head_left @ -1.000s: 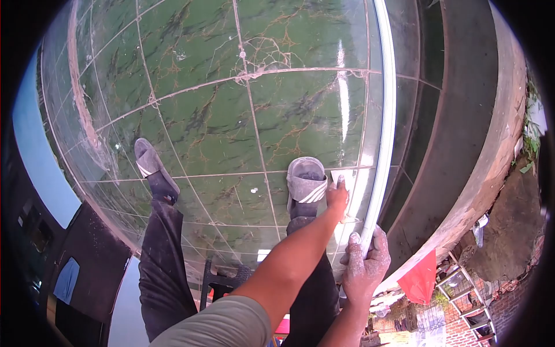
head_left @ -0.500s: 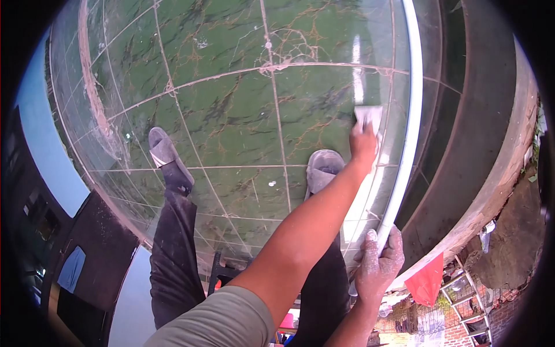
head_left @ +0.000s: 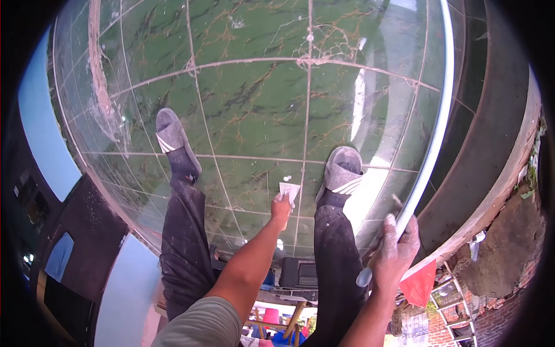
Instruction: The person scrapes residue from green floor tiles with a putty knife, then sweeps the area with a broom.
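Two hands work well apart: your left hand (head_left: 281, 208) pinches the white pad (head_left: 289, 191) in its fingers, flat on the green tiles (head_left: 248, 115) at 12 o'clock, near the right sandal (head_left: 344, 170). At 3 o'clock, your right hand (head_left: 394, 250) wraps its fingers round a tool (head_left: 365, 277).

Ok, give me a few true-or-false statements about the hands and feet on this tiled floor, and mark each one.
1. The left hand presses a small white pad on the green marbled tile floor. True.
2. The feet are bare. False: they wear grey striped slide sandals.
3. The pad lies right of both feet. False: it lies between them.
4. The white-dusted right hand is at the curved white edge strip. True.
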A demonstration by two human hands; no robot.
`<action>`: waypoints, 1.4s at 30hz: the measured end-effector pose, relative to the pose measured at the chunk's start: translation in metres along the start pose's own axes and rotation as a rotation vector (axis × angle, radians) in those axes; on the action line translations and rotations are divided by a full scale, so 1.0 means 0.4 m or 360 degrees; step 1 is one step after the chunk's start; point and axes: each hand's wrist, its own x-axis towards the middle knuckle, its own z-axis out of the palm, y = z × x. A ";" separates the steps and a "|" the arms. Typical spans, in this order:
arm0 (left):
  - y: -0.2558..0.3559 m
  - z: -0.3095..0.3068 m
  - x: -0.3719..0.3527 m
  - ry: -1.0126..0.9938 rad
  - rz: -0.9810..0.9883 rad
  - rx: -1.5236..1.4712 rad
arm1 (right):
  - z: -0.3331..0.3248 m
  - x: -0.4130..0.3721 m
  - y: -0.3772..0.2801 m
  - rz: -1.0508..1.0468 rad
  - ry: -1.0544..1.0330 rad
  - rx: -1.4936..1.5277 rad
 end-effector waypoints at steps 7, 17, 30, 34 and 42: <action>-0.095 0.033 0.135 0.0095 0.0175 0.0180 | 0.025 -0.039 0.014 -0.0015 0.0002 0.0169; 0.008 0.064 0.084 0.0040 0.0498 0.0189 | 0.053 -0.256 0.168 0.0099 0.0038 0.0470; -0.072 0.040 0.107 0.0142 0.0544 0.0329 | 0.097 -0.292 0.410 -0.0108 -0.0026 0.0422; -0.082 0.016 -0.006 0.0020 0.0030 0.0247 | 0.045 -0.288 0.431 -0.0070 -0.0083 0.0376; 0.069 0.073 0.081 0.0155 0.0537 0.0082 | -0.050 -0.263 0.451 -0.0024 -0.0117 0.0458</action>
